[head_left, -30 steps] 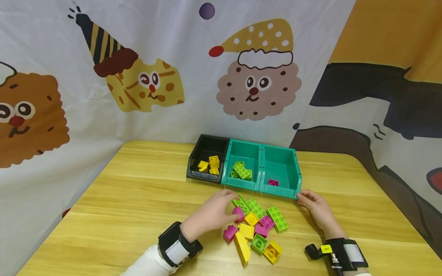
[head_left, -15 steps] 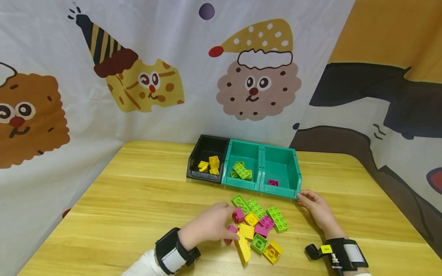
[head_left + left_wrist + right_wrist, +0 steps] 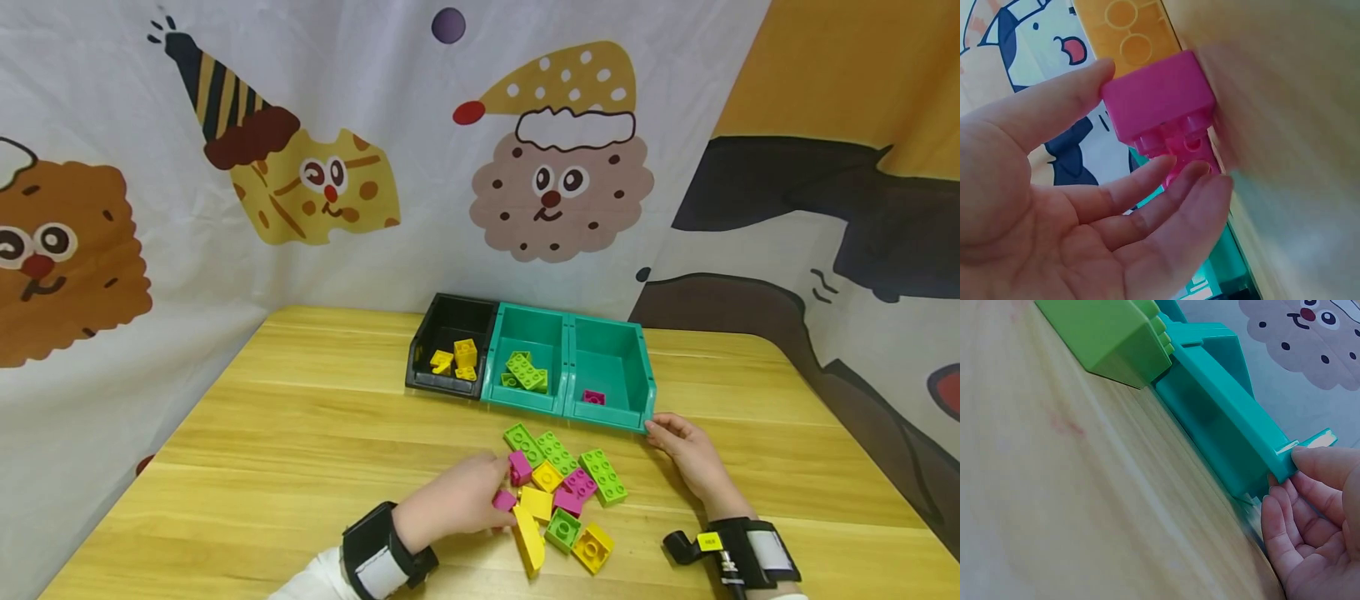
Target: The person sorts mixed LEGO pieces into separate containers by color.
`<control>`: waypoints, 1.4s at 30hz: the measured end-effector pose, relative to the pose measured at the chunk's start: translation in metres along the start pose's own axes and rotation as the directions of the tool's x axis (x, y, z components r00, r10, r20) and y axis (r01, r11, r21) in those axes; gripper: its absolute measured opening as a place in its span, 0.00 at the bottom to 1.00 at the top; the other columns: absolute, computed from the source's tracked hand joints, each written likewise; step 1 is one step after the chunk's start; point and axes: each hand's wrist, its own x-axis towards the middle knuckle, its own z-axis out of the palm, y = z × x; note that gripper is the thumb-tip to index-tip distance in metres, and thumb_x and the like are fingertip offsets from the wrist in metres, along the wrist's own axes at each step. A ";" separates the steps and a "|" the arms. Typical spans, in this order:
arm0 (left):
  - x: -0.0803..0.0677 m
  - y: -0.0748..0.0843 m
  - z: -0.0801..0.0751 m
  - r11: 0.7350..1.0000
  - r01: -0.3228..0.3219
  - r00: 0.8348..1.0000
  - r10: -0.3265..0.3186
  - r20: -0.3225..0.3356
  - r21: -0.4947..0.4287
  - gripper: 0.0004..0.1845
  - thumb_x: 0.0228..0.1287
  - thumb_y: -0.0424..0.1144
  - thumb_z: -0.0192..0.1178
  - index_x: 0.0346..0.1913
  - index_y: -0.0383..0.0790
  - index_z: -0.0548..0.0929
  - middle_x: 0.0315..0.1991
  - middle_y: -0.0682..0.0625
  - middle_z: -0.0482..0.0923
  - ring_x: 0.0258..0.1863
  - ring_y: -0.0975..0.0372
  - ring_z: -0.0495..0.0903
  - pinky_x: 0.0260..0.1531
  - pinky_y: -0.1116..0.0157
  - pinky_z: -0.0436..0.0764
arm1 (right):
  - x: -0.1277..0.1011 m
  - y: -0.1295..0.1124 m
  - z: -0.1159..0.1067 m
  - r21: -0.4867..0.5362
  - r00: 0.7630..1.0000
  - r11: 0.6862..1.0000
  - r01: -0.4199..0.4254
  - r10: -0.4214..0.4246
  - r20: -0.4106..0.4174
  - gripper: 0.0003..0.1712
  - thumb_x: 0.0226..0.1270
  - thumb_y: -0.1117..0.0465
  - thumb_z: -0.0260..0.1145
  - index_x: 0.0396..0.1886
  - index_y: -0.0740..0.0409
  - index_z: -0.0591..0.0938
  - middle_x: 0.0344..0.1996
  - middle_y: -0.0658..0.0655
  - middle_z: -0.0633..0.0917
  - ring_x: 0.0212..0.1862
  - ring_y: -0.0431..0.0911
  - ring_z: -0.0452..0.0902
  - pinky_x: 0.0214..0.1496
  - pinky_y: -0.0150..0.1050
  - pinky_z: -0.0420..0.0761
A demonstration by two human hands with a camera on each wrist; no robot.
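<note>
Head view: left hand [image 3: 450, 502] sits at the left edge of the loose brick pile on the light wooden table [image 3: 300, 433], fingers curled round a small magenta plastic stud brick [image 3: 504, 500]. The brick is at the fingertips, pointing right, toward the pile; a long yellow plastic brick [image 3: 528, 540] lies just beside it on the near side. Right hand [image 3: 693, 458] is well apart on the far side of the pile, fingertips on the front right corner of the right-hand teal plastic bin [image 3: 609, 367]. That bin holds one magenta brick and lies up and right of the left hand, past the pile. The left hand is the one on the brick; the right is nearer the bin.

Left wrist view: thumb on the brick's smooth upper face, fingers [image 3: 1166, 206] under the studded side. Pinch grip, palm open toward the camera. Magenta brick [image 3: 1160, 106] is short and blocky, no clear long axis. Yellow brick's underside shows just behind it.

Right wrist view: right hand [image 3: 1310, 531] pinches the teal bin's [image 3: 1222, 425] corner lip, thumb on top, fingers curled below. A long green plastic brick [image 3: 1107, 337] lies just beside the bin front.
</note>
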 end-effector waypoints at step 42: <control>0.005 -0.002 -0.014 0.994 -0.074 0.993 0.066 -0.103 -0.076 0.06 0.56 0.31 0.64 0.26 0.42 0.78 0.22 0.56 0.70 0.22 0.68 0.65 0.23 0.75 0.69 | -0.002 -0.001 -0.001 -0.007 1.000 1.000 -0.020 0.019 -0.002 0.20 0.71 0.55 0.58 0.47 0.70 0.76 0.32 0.36 0.79 0.38 0.31 0.76 0.42 0.25 0.78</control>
